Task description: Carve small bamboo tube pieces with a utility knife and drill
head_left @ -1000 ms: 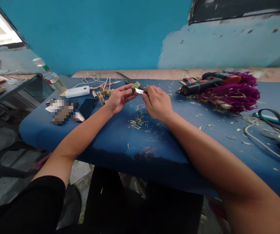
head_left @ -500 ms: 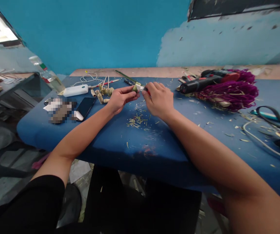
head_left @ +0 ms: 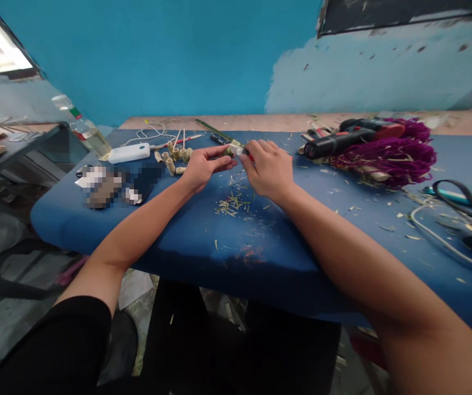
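Blue desk [head_left: 195, 233]; shavings [head_left: 232, 204] lay just below your hands. Your left hand [head_left: 201, 166] pinched a short green piece [head_left: 231, 148], between both hands; your right [head_left: 268, 167] was curled closed round a knife [head_left: 240, 150], blade at the piece.

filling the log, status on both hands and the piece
Left hand gripping pale green piece. Right hand holding knife to it. Loose shavings below, not blocking either hand.

Open room lay between forearms [head_left: 151, 222] over front tabletop [head_left: 195, 236], shavings [head_left: 231, 206] low there. Short tubes [head_left: 170, 167] crowded left hand [head_left: 200, 169] on outer side; power tool [head_left: 337, 144], purple strands [head_left: 396, 162] blocked rear right.
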Demonstrator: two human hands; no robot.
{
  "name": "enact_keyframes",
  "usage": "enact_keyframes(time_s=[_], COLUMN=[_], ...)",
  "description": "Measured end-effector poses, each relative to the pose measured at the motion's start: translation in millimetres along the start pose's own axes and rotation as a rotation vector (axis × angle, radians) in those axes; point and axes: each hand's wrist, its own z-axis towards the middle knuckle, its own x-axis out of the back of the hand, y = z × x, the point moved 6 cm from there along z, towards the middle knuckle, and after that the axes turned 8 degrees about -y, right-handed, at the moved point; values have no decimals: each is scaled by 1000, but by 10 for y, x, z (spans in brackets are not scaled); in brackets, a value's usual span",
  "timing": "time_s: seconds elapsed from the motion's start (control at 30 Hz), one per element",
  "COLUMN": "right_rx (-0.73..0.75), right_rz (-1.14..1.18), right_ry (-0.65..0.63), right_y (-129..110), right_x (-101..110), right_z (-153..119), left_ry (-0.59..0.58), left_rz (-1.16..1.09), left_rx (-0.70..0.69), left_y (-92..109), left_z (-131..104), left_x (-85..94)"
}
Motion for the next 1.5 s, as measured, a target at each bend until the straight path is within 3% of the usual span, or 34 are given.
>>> enact_keyframes(time_s=[0.27, 0.4, 0.67, 0.87, 1.13, 1.5], right_rx=[-44, -140, 30, 6, 17, 14], right_rz=[34, 97, 65, 44, 18, -7], right_ry=[79, 121, -43, -1, -53, -17], right_y=[197, 288, 0, 18, 14, 26], right_x=[33, 36, -41, 47, 39, 55], right_z=[25, 13, -31, -45, -35, -41], left_ry=[-14, 7, -17, -22, -11, -8], left_rz=[25, -17, -64, -22, 2, 28], left_rx=[21, -2, -10, -2, -1, 15], left_y=[47, 63, 3, 6, -1, 22], left_z=[-68, -46, -11, -28, -22, -28], left_x=[-89, -54, -44, -63, -38, -37])
